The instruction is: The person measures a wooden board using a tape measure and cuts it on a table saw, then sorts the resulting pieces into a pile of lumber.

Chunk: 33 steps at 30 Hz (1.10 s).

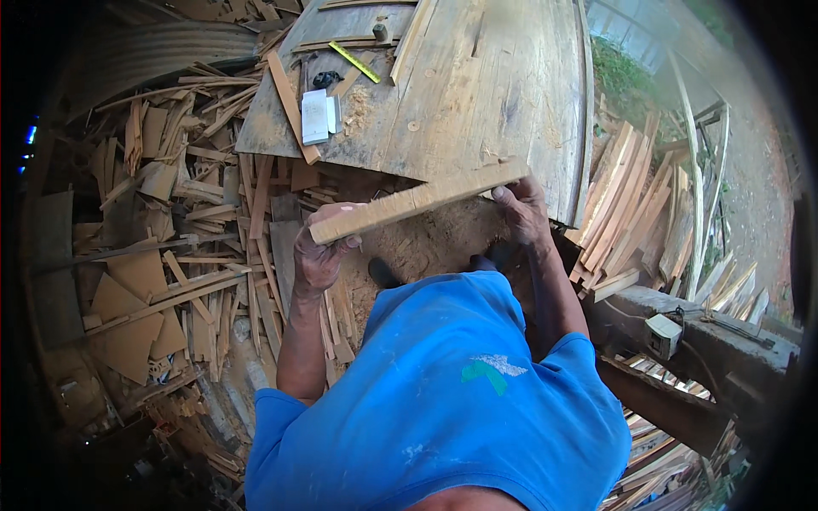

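Observation:
A short, rough-edged wooden board [417,201] spans the space between my hands, just off the near edge of the workbench. My left hand [319,251] grips its left end, thumb underneath near the corner. Around the other end, which tilts higher and farther away, closes my right hand [521,209]. On the bench lie a white box [315,117], a yellow measuring tape strip [354,62] and a small black object [325,79] that I cannot make out. A narrow wooden strip [291,106] juts past the bench's near edge.
The wooden workbench [486,94] fills the far middle. Scrap wood [162,264] piles up on the left. Long offcuts [626,200] are stacked to the right, near a heavy beam carrying a small electrical box [663,335]. Sawdust [417,243] covers the floor by my feet.

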Each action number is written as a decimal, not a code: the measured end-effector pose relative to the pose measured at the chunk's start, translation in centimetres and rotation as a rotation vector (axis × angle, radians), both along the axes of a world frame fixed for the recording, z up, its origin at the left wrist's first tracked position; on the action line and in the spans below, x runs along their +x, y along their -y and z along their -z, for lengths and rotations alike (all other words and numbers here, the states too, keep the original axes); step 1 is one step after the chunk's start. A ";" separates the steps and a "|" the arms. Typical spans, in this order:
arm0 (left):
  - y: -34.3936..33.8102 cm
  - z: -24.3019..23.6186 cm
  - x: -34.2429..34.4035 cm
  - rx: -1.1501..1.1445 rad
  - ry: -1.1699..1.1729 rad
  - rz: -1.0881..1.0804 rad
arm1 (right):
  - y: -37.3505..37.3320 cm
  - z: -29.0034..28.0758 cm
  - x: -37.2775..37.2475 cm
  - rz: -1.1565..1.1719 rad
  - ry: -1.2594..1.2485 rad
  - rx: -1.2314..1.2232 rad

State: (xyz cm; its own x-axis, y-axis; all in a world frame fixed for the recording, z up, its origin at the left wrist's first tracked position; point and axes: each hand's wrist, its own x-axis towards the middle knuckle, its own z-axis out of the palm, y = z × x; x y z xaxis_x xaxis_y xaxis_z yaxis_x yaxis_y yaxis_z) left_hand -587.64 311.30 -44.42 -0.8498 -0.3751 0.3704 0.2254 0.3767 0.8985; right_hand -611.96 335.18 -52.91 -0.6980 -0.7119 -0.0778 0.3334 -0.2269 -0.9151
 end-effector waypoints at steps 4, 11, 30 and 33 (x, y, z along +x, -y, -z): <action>-0.2 -0.2 -0.3 -0.060 -0.070 -0.015 | 0.2 -0.8 -0.2 -0.021 -0.174 -0.192; -0.3 -0.6 0.0 -0.185 -0.078 -0.021 | -0.2 -1.8 -0.5 -0.036 -0.233 -0.163; 1.6 -1.6 0.6 -1.030 -0.261 -0.443 | -0.1 -1.2 0.8 0.435 -1.114 0.005; 1.5 -1.8 0.6 -0.972 -0.229 -0.383 | -0.2 -0.4 0.7 0.450 -1.025 -0.003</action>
